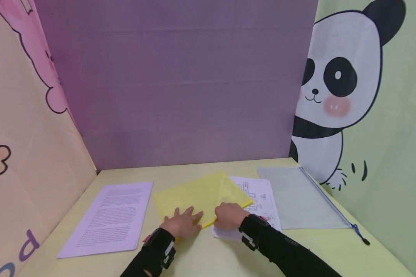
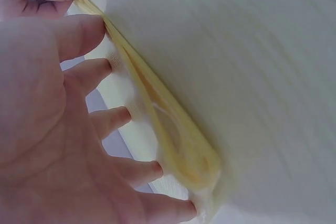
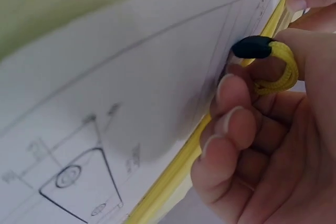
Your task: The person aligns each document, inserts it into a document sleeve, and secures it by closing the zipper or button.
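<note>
The yellow mesh zip pouch [image 1: 201,196] lay near the front middle of the bench [image 1: 208,250], its right part overlapping a printed drawing sheet [image 1: 260,200]. The left hand [image 1: 183,223] rested flat on the pouch's near edge with its fingers [image 2: 100,72] spread and pressing the mesh down. The right hand [image 1: 230,215] had its fingers [image 3: 236,124] curled, pinching the yellow pull cord [image 3: 281,66] with its black tip at the pouch's zip edge; the drawing sheet sat right against that edge in the right wrist view.

Several things could have gone wrong from there, by my reading. A sharp tug on the cord might have dragged the whole pouch across the bench if the left hand's flat press gave way, since the hand held by pressure only. The soft mesh looked bunched along the zip in the left wrist view, so the slider could have snagged on a fold and jammed. The sheet lying close to the zip line risked being caught, creased or torn by the slider. Sliding the pouch could also have pushed the sheet towards the grey zip pouch [image 1: 298,200] on the right; the page of printed text [image 1: 111,217] at the left lay well apart.
</note>
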A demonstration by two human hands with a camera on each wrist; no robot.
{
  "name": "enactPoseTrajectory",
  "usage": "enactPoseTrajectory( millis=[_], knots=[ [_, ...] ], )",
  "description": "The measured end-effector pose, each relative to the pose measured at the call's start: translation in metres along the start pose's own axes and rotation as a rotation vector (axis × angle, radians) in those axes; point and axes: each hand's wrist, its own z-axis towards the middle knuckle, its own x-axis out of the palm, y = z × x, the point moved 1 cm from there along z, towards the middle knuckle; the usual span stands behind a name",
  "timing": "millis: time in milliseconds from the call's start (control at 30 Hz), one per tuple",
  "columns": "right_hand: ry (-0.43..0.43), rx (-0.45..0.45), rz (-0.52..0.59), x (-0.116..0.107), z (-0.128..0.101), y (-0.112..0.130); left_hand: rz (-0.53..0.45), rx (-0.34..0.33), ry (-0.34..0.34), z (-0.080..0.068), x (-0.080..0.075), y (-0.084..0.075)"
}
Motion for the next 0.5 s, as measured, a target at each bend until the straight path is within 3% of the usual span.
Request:
enactPoseTrajectory(
  millis=[500],
  knots=[
    [0.023,0.030,-0.005,-0.0014,-0.0012,-0.0007,0.022,0.001,0.018,0.0005,-0.0012,-0.0008]
  ],
)
